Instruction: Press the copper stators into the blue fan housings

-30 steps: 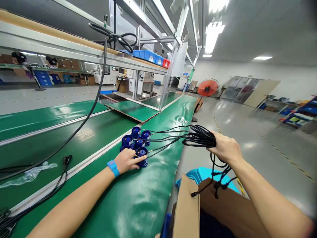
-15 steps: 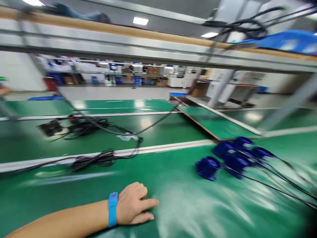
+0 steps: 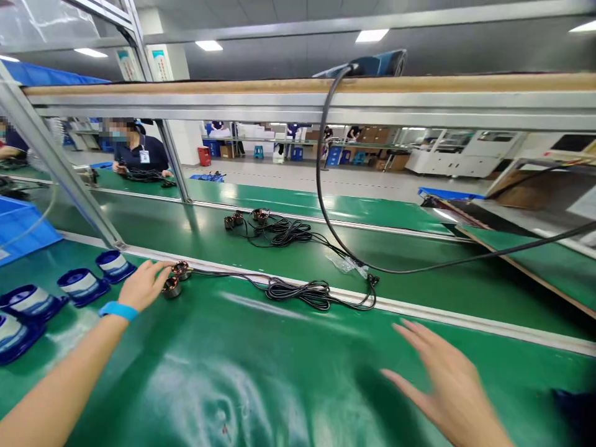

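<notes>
My left hand [image 3: 144, 284], with a blue wristband [image 3: 118, 310], reaches over the left part of the green bench. Its fingers are extended against or just beside two copper-wound motor stators, one at the rail [image 3: 182, 269] and one nearer me [image 3: 171, 287]; contact is unclear. From them a black cable [image 3: 302, 293] runs right in a loose coil along the white rail. My right hand [image 3: 442, 372] hovers over the mat at the right, fingers spread and holding nothing. Several dark blue housings with white bands [image 3: 79, 285] stand left of my left hand.
On the recessed belt beyond the rail lie more copper stators [image 3: 261, 215] with a bundled cable [image 3: 286, 233]. A thick black cable [image 3: 321, 167] hangs from the shelf [image 3: 261, 102]. A blue bin [image 3: 23, 226] stands far left. A person [image 3: 139, 152] sits across the line.
The view has swung left, bringing the stators and banded housings into sight. My left hand has moved to the stators. My right hand has come into view; the blue pieces at right have gone out.
</notes>
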A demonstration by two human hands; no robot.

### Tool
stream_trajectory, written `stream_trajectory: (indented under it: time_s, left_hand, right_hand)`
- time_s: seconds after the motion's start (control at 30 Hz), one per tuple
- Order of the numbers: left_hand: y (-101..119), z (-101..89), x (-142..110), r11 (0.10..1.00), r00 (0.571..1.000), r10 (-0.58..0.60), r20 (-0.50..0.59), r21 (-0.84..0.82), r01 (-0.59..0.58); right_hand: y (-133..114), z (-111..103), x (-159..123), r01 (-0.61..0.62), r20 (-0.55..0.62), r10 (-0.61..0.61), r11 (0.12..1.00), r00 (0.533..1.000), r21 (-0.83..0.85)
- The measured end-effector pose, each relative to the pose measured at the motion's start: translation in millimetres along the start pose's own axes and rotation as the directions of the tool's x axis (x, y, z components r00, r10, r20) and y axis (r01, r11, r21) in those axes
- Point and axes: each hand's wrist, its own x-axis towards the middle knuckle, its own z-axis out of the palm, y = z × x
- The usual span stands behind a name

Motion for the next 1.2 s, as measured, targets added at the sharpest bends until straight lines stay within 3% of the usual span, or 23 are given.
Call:
stream_trajectory:
  time_s: [0.07, 0.17, 0.23, 0.3, 0.43, 0.6, 0.7, 0.8, 0.87, 0.93, 0.97, 1.03, 1.1, 1.2]
  left_hand:
    - [-33, -7.7, 27, 0.999, 0.986, 0.043, 0.161, 0.001, -0.044]
    - [-58, -10.4, 57, 0.991, 0.921, 0.128, 0.369, -0.007, -0.135]
    - [-62, -9.3, 70, 0.984, 0.879, 0.162, 0.448, -0.006, -0.178]
    - [-60, -6.5, 80, 0.978, 0.851, 0.186, 0.491, -0.004, -0.211]
    - [-53, 3.7, 90, 0.963, 0.794, 0.228, 0.564, -0.013, -0.268]
    - [-32, 18.5, 87, 0.932, 0.741, 0.303, 0.599, -0.024, -0.362]
    - [-5, 22.7, 61, 0.892, 0.699, 0.383, 0.603, -0.045, -0.450]
    - [22, 22.2, 12, 0.850, 0.636, 0.461, 0.619, -0.101, -0.517]
    - [31, 19.7, -14, 0.836, 0.611, 0.503, 0.611, -0.166, -0.522]
    - [34, 17.4, -16, 0.823, 0.581, 0.552, 0.598, -0.275, -0.498]
    - [34, 17.3, -4, 0.815, 0.575, 0.571, 0.586, -0.320, -0.483]
    - [36, 21.6, 46, 0.812, 0.603, 0.581, 0.547, -0.337, -0.477]
    - [42, 33.5, 119, 0.867, 0.729, 0.484, 0.485, -0.152, -0.474]
    - [63, 63.3, 230, 0.899, 0.809, 0.415, 0.417, -0.047, -0.436]
  right_hand:
    - [-38, 21, 59, 0.078, 0.057, -0.082, 0.995, 0.995, 0.065]
    - [-82, 47, 142, 0.076, 0.310, -0.118, 0.987, 0.944, 0.145]
    - [-97, 57, 174, 0.047, 0.433, -0.120, 0.984, 0.893, 0.175]
    - [-102, 59, 183, 0.042, 0.491, -0.130, 0.981, 0.861, 0.187]
    - [-103, 40, 151, 0.006, 0.517, -0.075, 0.991, 0.853, 0.133]
    - [-104, -17, 86, -0.102, 0.539, 0.069, 0.994, 0.839, 0.031]
    - [-94, -59, 47, -0.185, 0.558, 0.207, 0.978, 0.804, -0.095]
    - [-74, -91, 15, -0.252, 0.566, 0.296, 0.955, 0.769, -0.157]
    - [-59, -101, 7, -0.288, 0.625, 0.279, 0.953, 0.729, -0.089]
    - [-48, -101, 18, -0.340, 0.667, 0.261, 0.940, 0.698, -0.011]
    - [-44, -97, 30, -0.363, 0.669, 0.261, 0.932, 0.695, 0.013]
    - [-39, -79, 68, -0.330, 0.643, 0.228, 0.943, 0.731, 0.041]
    - [-36, -52, 117, -0.211, 0.602, 0.152, 0.977, 0.784, 0.028]
    - [-30, -6, 197, -0.095, 0.519, 0.132, 0.991, 0.844, -0.097]
